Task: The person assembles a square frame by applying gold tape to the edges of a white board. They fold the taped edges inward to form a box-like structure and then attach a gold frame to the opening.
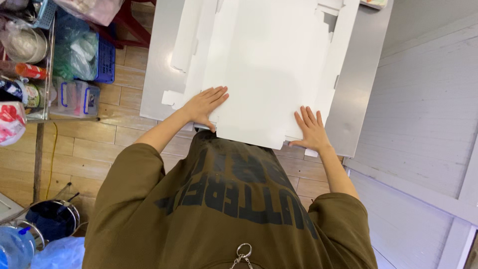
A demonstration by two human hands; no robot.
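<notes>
A large flat white cardboard sheet (271, 65), cut like an unfolded box, lies on a grey metal table (356, 84). My left hand (205, 103) rests palm down on its near left corner, fingers spread, thumb at the sheet's edge. On the near right edge my right hand (311, 128) presses flat with fingers apart. More white cardboard pieces (191, 37) with flaps lie under and beside the top sheet. Neither hand grips anything.
To the left, a wire rack (30, 60) holds jars and bags, with clear plastic boxes (75, 98) and a blue crate (105, 61) on the wooden floor. Metal pots (52, 219) stand at lower left. A white panelled wall (428, 114) runs along the right.
</notes>
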